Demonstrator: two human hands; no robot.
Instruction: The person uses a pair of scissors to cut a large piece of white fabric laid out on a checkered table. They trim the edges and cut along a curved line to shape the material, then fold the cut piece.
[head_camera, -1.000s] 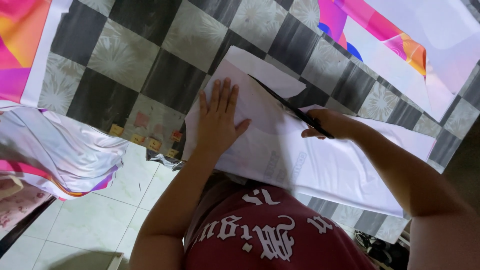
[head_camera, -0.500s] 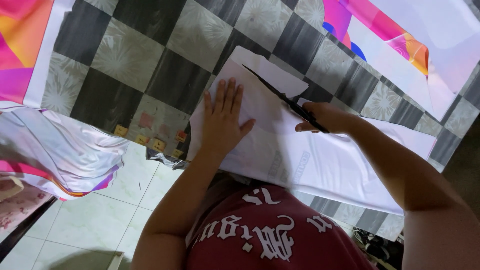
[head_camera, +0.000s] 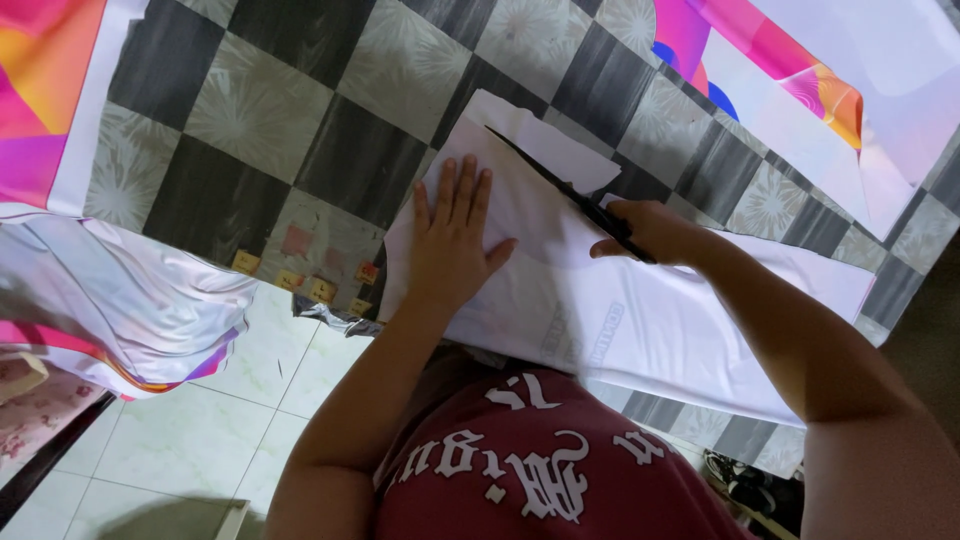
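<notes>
On checkered floor: scissors (head_camera: 570, 190) advancing through white sheet (head_camera: 640, 320).
Right hand (head_camera: 650, 232) is gripping the handles, blades farther along than before; left hand (head_camera: 455, 240) is pressing flat, fingers spread.

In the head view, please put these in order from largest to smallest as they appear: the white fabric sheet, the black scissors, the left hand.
1. White fabric sheet, clearly the largest.
2. Black scissors and left hand: similar length. The hand is wider, but the right hand hides the scissors' handles, so I leave these two unranked.
</notes>
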